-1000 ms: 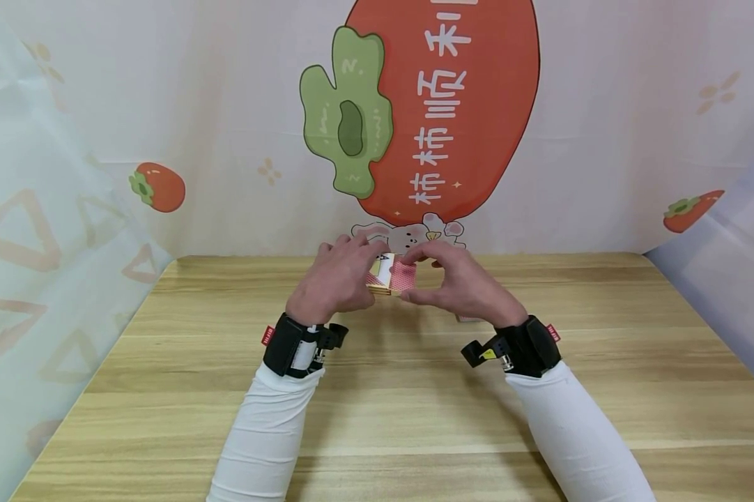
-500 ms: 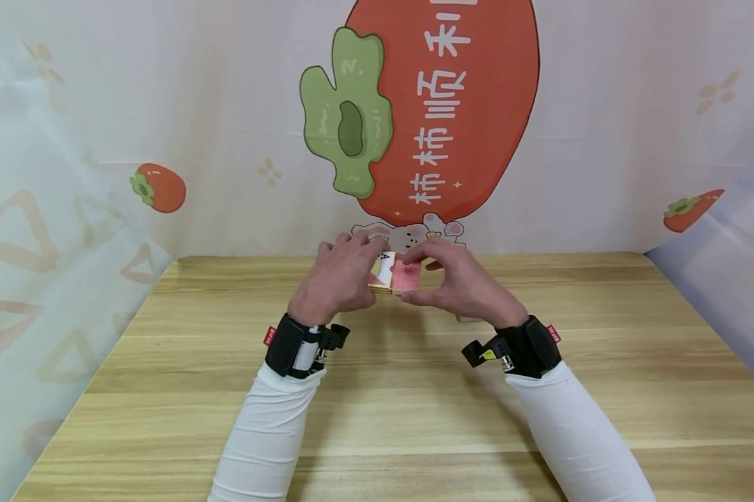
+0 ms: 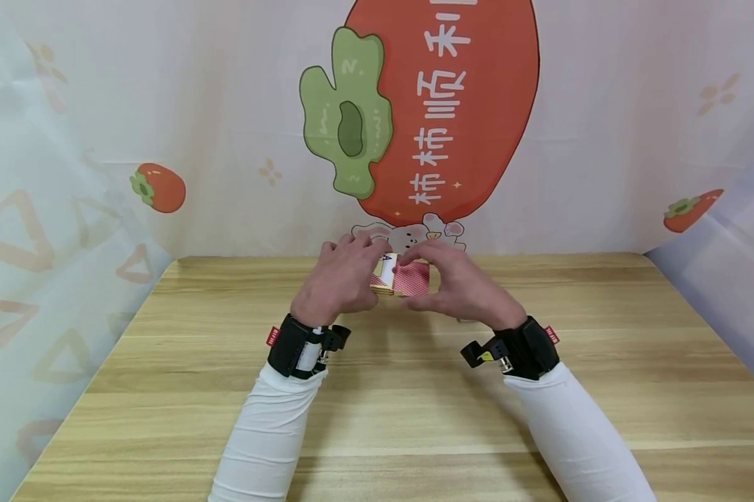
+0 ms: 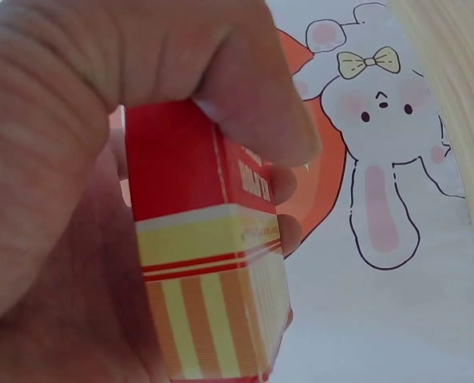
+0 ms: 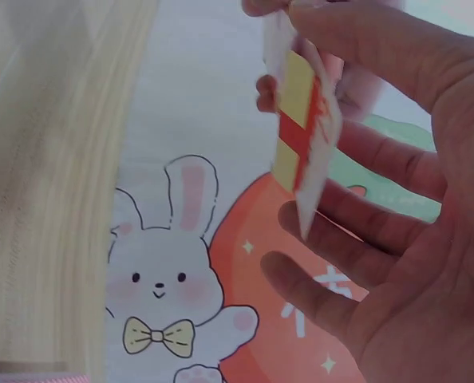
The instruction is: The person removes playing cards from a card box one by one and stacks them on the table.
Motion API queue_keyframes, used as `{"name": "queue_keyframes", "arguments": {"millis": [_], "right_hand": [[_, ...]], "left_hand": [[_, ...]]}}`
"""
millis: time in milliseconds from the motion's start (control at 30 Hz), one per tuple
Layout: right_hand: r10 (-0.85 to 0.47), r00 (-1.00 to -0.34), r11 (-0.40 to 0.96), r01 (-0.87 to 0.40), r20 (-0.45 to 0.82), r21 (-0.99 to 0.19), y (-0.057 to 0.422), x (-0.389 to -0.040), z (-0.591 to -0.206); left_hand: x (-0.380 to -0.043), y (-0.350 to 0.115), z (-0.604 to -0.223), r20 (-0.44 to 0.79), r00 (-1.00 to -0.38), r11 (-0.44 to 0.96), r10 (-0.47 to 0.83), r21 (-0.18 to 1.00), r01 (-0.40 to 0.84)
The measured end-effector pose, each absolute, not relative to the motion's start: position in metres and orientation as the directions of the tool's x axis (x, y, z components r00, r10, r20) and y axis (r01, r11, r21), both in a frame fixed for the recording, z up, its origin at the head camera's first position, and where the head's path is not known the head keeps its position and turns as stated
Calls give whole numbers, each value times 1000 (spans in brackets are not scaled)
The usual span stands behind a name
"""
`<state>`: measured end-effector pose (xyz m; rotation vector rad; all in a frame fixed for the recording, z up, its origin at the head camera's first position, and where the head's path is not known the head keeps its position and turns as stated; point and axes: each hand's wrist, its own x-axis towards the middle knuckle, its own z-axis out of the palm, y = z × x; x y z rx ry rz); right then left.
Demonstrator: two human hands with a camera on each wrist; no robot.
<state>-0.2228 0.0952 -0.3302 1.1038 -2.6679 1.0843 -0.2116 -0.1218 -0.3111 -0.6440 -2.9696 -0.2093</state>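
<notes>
Held in my left hand (image 3: 336,282) is a card box (image 3: 386,269) with a white "A" panel. In the left wrist view the box (image 4: 197,263) is red above, with yellow and orange stripes below, and the left thumb and fingers go round it. Red-patterned playing cards (image 3: 413,279) stick out of its right side. My right hand (image 3: 465,282) has its thumb below and its index finger above these cards, pinching them at their edges. In the right wrist view a thin white, red and yellow piece (image 5: 301,144) stands before the right fingers; whether box or card is unclear.
Both hands are above the far part of the wooden table (image 3: 389,418). A small flat pinkish thing (image 3: 467,320) lies on it, mostly hidden under the right hand. Behind the table's back edge hangs a printed cloth (image 3: 239,90).
More of the red-patterned cards shows to the right of the box as they slide out. My left hand has shifted very slightly right; my right hand has barely moved.
</notes>
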Motion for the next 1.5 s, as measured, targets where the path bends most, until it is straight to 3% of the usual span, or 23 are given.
{"name": "queue_keyframes", "arguments": {"millis": [1200,1500], "right_hand": [[-569,-786,576,-590,241,-566,94,-221,-327],[-569,-786,587,-594,241,-550,90,-221,-330]], "left_hand": [[-214,-120,-312,238,-842,859,483,54,509],[-212,-119,-312,189,-877,882,442,89,463]]}}
